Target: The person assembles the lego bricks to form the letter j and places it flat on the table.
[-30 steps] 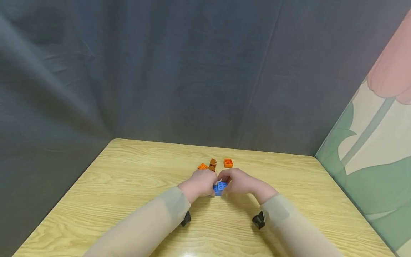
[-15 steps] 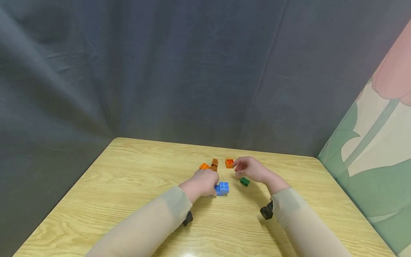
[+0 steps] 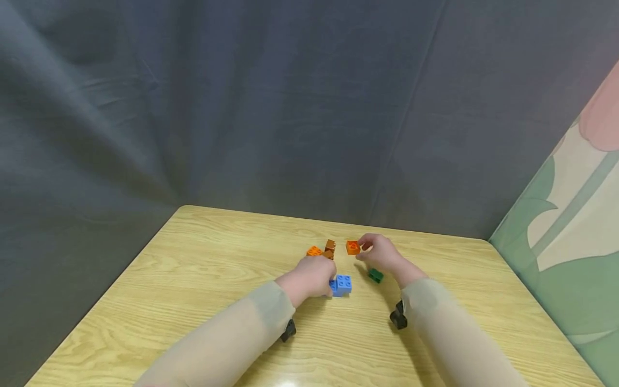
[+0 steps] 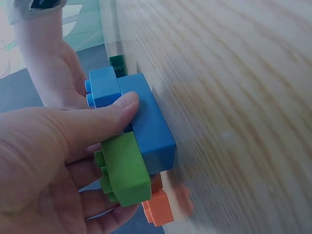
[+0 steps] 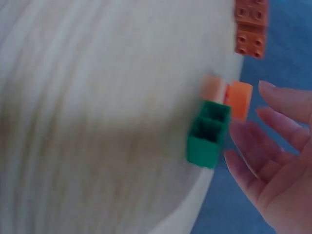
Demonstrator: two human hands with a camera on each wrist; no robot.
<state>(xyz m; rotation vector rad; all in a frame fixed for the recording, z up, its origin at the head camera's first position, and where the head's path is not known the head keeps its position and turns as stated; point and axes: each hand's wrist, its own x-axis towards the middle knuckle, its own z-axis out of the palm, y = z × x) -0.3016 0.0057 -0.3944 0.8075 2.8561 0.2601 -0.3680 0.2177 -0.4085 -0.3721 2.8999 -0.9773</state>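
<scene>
My left hand (image 3: 309, 277) grips a brick assembly, thumb pressed on a long blue building brick (image 4: 151, 124). Joined to its studded side are a small blue brick (image 4: 104, 87) and a light green brick (image 4: 127, 170). My right hand (image 3: 382, 253) hovers at an orange brick (image 3: 352, 247) at the back, fingers spread and slightly bent around its right side with a gap at the palm. A dark green brick (image 5: 204, 148) lies on the table under the right hand, its hollow underside showing in the right wrist view.
Behind my left hand lie another orange brick (image 3: 314, 251) and two brown bricks (image 3: 330, 245) close together. All rest on a wooden table (image 3: 217, 258). A dark grey curtain (image 3: 290, 107) hangs behind it, and a flower-patterned panel (image 3: 556, 242) borders the right side.
My right hand has left the blue bricks and moved right and away to the orange brick. The dark green brick has come into view on the table. The left hand keeps its hold.
</scene>
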